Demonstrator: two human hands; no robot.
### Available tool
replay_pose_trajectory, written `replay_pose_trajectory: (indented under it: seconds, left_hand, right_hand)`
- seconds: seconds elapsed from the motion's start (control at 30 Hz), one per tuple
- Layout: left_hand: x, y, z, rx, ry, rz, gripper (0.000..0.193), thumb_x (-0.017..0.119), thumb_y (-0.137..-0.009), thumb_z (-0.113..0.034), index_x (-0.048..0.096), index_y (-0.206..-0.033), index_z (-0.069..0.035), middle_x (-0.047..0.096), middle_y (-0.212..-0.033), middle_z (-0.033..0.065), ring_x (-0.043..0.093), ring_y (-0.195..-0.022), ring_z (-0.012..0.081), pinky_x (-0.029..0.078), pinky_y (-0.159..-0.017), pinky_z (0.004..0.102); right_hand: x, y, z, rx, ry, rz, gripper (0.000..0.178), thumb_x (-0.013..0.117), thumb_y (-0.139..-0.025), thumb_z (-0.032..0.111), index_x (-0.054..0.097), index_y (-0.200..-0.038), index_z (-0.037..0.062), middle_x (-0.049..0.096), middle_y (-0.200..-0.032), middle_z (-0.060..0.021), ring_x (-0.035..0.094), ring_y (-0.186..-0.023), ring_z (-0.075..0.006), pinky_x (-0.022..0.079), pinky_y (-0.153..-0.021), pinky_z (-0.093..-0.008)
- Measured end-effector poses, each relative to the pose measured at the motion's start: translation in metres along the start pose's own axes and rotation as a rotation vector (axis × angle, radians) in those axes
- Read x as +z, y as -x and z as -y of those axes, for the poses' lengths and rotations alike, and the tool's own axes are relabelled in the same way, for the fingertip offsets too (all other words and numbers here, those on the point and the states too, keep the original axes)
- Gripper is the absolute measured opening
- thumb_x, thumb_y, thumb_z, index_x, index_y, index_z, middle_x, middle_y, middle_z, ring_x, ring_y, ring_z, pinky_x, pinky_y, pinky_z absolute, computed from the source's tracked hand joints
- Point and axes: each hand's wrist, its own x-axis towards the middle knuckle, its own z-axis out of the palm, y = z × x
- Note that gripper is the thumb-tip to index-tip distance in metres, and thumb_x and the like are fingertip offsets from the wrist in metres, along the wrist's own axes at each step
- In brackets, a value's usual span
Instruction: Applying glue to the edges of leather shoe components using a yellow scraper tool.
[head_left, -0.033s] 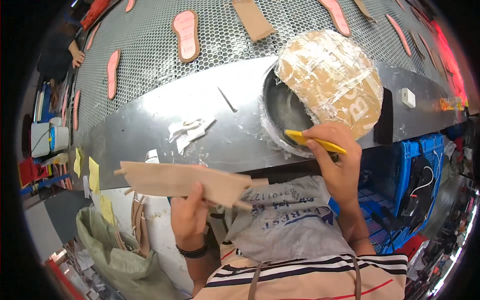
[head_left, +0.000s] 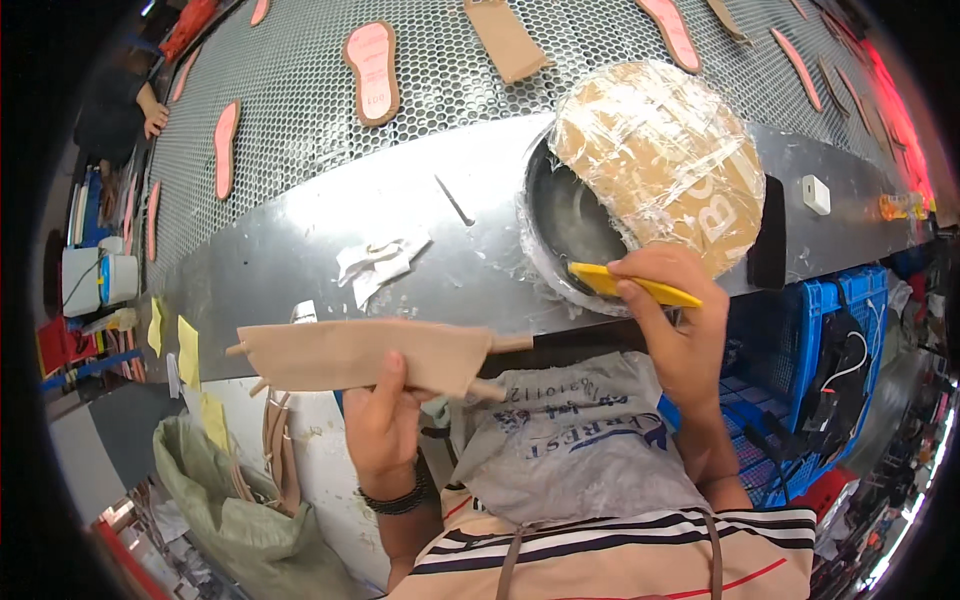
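Observation:
My left hand (head_left: 385, 430) grips a tan shoe-upper piece (head_left: 340, 357), thumb on top and fingers underneath. The piece is flat, with narrow strap ends sticking out at both sides. In my right hand (head_left: 680, 320) is a flat yellow handle (head_left: 600, 279), pinched between thumb and fingers. Its far end is over the near rim of a round dark pot (head_left: 545, 215); whether it carries bristles or a blade cannot be made out. A round cardboard lid (head_left: 660, 150), smeared with whitish dried stuff, covers much of the pot.
Pink-topped insoles (head_left: 371, 75) and a brown piece (head_left: 507, 42) lie on a mesh conveyor (head_left: 290, 110) beyond the metal ledge (head_left: 300, 240). Crumpled white paper (head_left: 380, 265) lies left of the pot. A blue crate (head_left: 830, 340) stands right, a green sack (head_left: 230, 510) left. Another person's hand (head_left: 155, 115) rests far left.
The tan piece has tilted more level, its right end rising, as my left hand shifted slightly. My right hand and the yellow handle have moved a little to the right.

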Motion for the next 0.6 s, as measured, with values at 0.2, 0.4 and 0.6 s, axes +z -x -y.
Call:
replay_pose_trajectory:
  seconds: [0.2,0.4,0.6]
  left_hand:
    - [0.03,-0.028,0.008,0.127,0.107,-0.048,0.033,0.056,-0.1,-0.02,0.048,-0.123,0.004,0.062,-0.111,0.0174,0.069,-0.096,0.0283,0.064,-0.077,0.0425]
    - [0.037,-0.028,0.011,0.196,0.04,-0.067,0.032,0.053,-0.102,-0.018,0.048,-0.122,0.005,0.062,-0.113,0.0182,0.069,-0.097,0.0301,0.063,-0.079,0.0461]
    - [0.047,-0.03,0.01,0.137,0.166,-0.052,0.032,0.053,-0.102,-0.02,0.048,-0.123,0.004,0.061,-0.115,0.0171,0.066,-0.104,0.0288,0.06,-0.086,0.0448]
  right_hand:
    - [0.002,-0.004,0.013,0.091,-0.228,-0.051,0.011,0.067,-0.086,-0.001,0.07,-0.096,0.0003,0.068,-0.092,-0.011,0.063,-0.088,-0.021,0.047,-0.08,-0.0287]
    - [0.012,-0.009,0.032,-0.106,-0.424,-0.067,0.013,0.069,-0.085,-0.003,0.07,-0.096,0.0018,0.067,-0.092,-0.0115,0.063,-0.084,-0.0201,0.048,-0.076,-0.0281]
    - [0.016,-0.008,0.035,-0.379,-0.169,0.175,0.021,0.075,-0.071,-0.002,0.07,-0.091,0.0025,0.068,-0.09,-0.0093,0.06,-0.075,-0.0225,0.047,-0.066,-0.0318]
